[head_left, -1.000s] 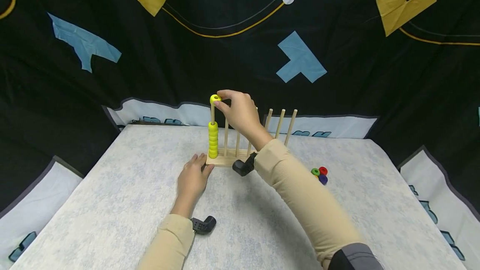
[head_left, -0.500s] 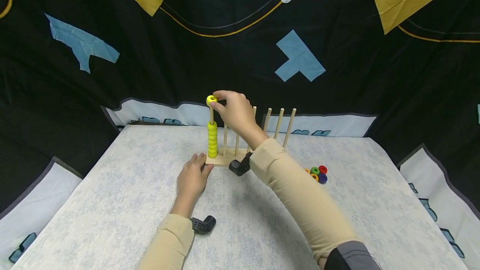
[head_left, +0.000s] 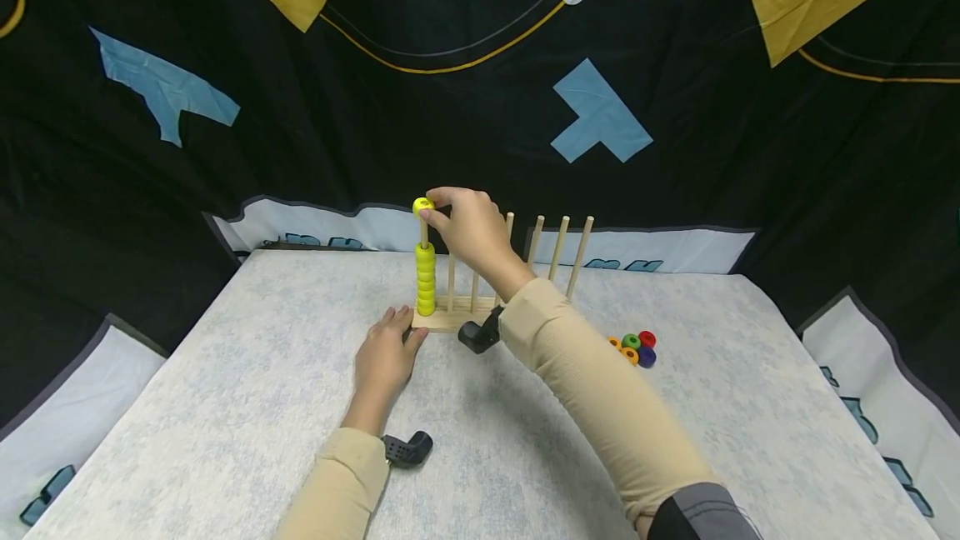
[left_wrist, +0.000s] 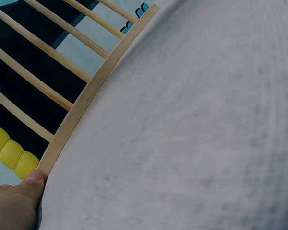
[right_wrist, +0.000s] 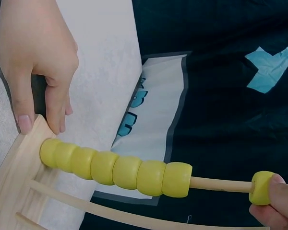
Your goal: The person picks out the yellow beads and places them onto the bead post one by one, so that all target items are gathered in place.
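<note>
A wooden bead rack (head_left: 450, 322) with several upright pegs stands on the table. Its leftmost peg carries a stack of yellow beads (right_wrist: 127, 171). My right hand (head_left: 474, 227) pinches one more yellow bead (right_wrist: 261, 188) between thumb and fingertips, at the top end of that same peg. A stretch of bare peg (right_wrist: 221, 184) shows between this bead and the stack. Down at the rack's left end, my left hand (head_left: 384, 363) grips the base, thumb on the near edge and fingers on the far side. The left wrist view shows the thumb (left_wrist: 34, 177) against the base.
To the right of the rack lie loose beads: red (head_left: 647, 339), green (head_left: 631, 342), purple (head_left: 646, 357) and orange (head_left: 629, 355). The right forearm crosses in front of the rack and overlaps some pegs. A black curtain (head_left: 420, 132) hangs behind the table (head_left: 225, 407).
My right hand has shifted slightly left and then a little down with its yellow bead. Orange beads have come into view beside the right sleeve. The left hand has stayed put.
</note>
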Demonstrator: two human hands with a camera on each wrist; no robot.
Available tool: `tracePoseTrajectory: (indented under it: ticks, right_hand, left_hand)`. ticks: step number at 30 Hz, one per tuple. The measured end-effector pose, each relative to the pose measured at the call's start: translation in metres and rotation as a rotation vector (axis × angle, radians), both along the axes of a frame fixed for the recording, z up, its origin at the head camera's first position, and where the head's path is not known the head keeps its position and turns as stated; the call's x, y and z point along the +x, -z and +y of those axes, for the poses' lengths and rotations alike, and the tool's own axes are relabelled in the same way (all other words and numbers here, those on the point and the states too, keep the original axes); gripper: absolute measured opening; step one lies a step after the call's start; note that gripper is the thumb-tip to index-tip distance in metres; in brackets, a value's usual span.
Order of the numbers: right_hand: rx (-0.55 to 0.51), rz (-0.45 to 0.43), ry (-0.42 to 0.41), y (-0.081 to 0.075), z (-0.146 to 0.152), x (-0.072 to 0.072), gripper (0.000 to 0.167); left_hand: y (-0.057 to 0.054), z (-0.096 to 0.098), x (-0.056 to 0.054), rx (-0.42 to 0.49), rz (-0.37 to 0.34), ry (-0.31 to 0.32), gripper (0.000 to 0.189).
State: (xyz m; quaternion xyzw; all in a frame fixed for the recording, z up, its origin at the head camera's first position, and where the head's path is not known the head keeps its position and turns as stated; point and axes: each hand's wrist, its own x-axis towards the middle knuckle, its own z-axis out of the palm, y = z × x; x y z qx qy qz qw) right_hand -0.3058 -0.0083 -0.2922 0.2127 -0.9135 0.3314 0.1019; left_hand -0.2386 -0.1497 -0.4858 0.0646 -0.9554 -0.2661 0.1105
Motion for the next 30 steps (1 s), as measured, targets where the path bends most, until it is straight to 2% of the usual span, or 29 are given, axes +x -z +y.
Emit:
tracePoseTrajectory:
  ticks: [22,30]
  right_hand:
    - [0.006,0.006,-0.014,0.0089,0.0030,-0.0023,0.035]
    - [0.004,0.037,-0.007,0.0094,0.0048,-0.0006,0.035]
  left_hand:
    - [0.0018,-0.0018,-0.0006,0.028,-0.003,0.013,0.056]
    - [0.0016,-0.0023,-0.0006,0.030,0.000,0.021,0.055]
